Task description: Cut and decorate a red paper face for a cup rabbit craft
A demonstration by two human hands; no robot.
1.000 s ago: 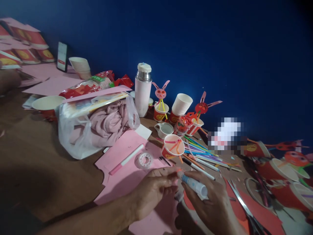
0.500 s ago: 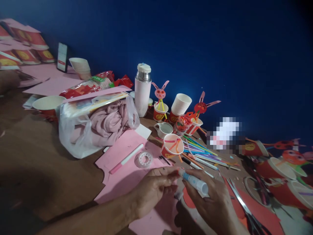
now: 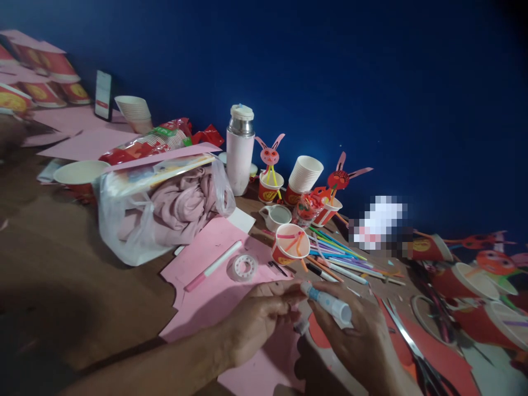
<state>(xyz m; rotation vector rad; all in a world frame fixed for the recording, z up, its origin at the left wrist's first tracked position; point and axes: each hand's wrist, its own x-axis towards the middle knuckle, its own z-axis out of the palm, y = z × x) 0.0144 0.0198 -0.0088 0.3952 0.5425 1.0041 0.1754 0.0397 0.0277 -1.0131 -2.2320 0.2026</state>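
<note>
My right hand [image 3: 358, 330] holds a whitish translucent tube [image 3: 328, 304] between thumb and fingers, its narrow tip pointing left. That tip meets the fingertips of my left hand [image 3: 259, 316], whose fingers are pinched together. Whatever small piece the left fingers grip is too hidden to make out. Pink paper [image 3: 214, 253] lies under and left of my hands, bearing a pink-and-white marker [image 3: 213, 267] and a roll of clear tape [image 3: 244, 268]. Just beyond my fingers stands a paper cup [image 3: 290, 243] with orange and pink straws in it.
Scissors [image 3: 412, 344] lie on red paper at the right. Farther back are a thermos [image 3: 240, 151], stacked cups [image 3: 305, 173], a mug [image 3: 277, 217], loose straws [image 3: 342, 253] and a plastic bag [image 3: 136, 234] with cloth. Another person's blurred hand [image 3: 12, 132] is at the far left.
My two hands and the tube have hardly moved. At the far left, the other person's hand and the cup by it have shifted slightly.
</note>
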